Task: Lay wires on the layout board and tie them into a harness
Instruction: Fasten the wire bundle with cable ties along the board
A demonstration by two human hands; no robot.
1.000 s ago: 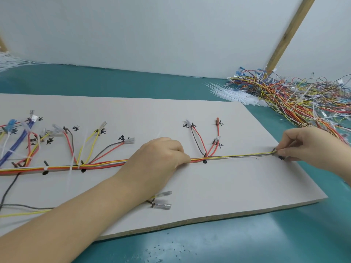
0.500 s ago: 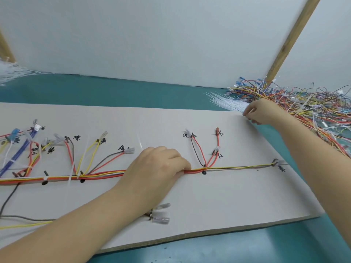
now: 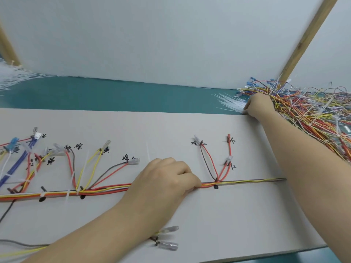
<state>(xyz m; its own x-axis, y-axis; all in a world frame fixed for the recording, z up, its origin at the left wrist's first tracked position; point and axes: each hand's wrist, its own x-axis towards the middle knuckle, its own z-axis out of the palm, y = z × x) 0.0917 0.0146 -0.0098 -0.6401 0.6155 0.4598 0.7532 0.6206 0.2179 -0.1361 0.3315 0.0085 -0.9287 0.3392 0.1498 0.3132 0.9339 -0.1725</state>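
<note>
**White ties within reach, trunk held by one hand only**

White cable ties (image 3: 230, 104) lie fanned on the teal tabletop (image 3: 117, 95) just past the far right corner of the layout board (image 3: 247, 215), and the right hand (image 3: 256, 107) rests at their near ends, its fingers curled toward them. Whether it already pinches one cannot be told; the fingertips are hidden.

The left hand (image 3: 167, 179) is closed over the wire trunk (image 3: 106, 188), fingers curled down and pressing the red, orange and yellow bundle onto the board just left of the black peg mark (image 3: 215, 186). Right of that hand the trunk thins to a few strands (image 3: 247, 181) that run unheld toward the board's right edge. Earlier sections on the left already carry fastened ties (image 3: 68, 194).

The risks, as a judgement:

- The ties are thin and packed together, so a blind pinch may lift several at once or drag the fan across the tabletop.
- The loose wire pile (image 3: 313, 118) touches the ties' far side; the reaching wrist could snag a strand and pull it onto the board.
- With attention on the right, the left hand's pressure may ease, letting the branch wires (image 3: 209, 164) slip off their marked routes.
- The unheld tail could spring sideways before a tie closes round it.
</note>
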